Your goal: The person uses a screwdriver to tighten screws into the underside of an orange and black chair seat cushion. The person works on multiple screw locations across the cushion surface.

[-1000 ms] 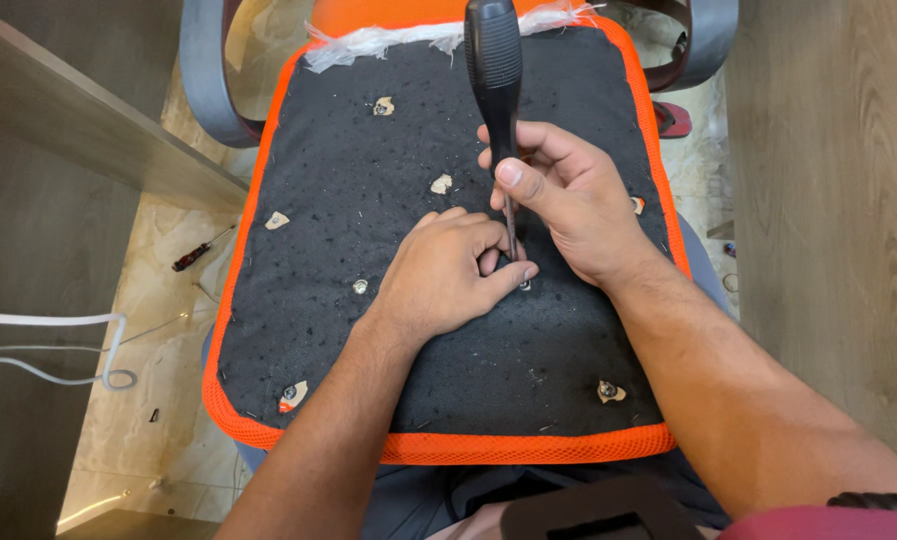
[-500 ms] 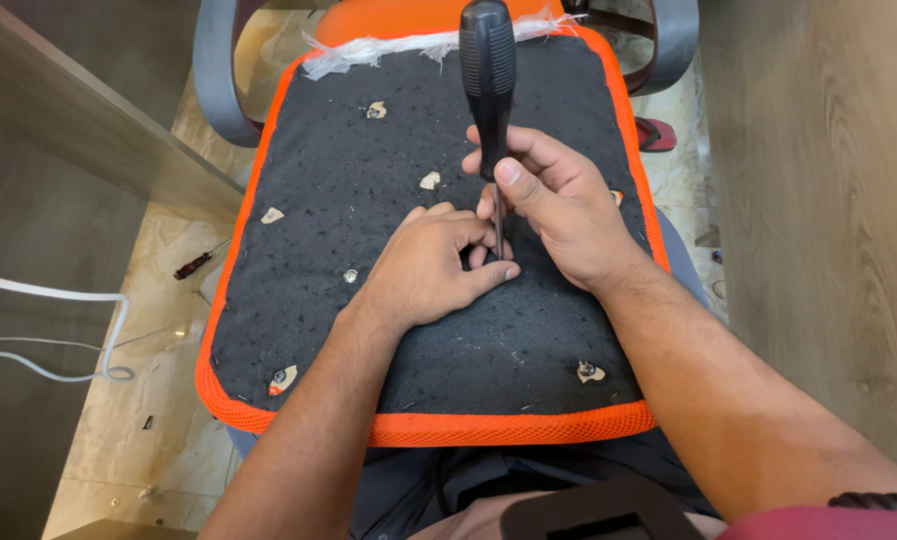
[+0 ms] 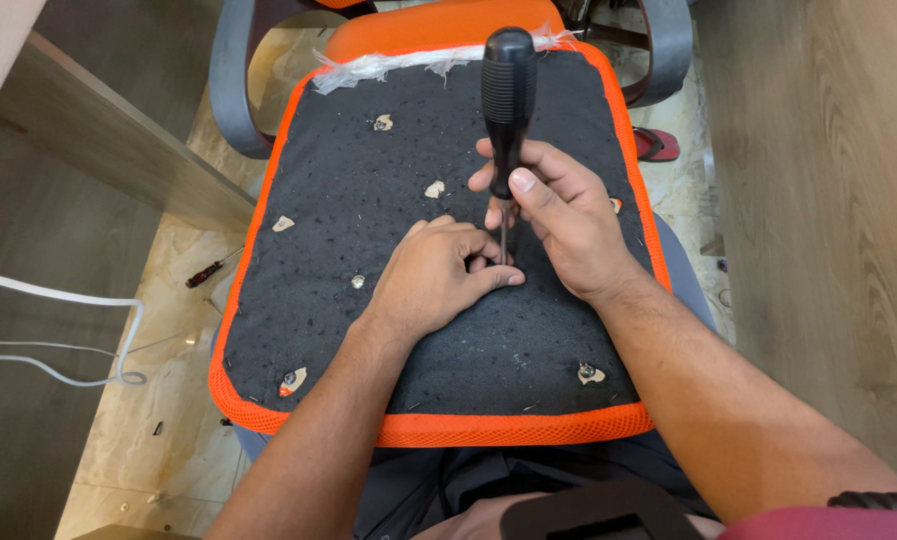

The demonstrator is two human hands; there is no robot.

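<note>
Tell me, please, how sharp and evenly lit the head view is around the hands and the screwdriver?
Head view: the screwdriver, left hand and right hand are sharp, without motion blur; light is soft and even, with faint shadows on the black seat panel; the frame edges bow slightly, a wide-lens effect.

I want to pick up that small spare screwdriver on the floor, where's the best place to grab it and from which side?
Take the screwdriver by its thicker dark-and-red handle, the lower-left end, coming straight down from above. It lies flat and slanted on the bare floor left of the seat, so a top pinch across the handle looks easiest.
</note>
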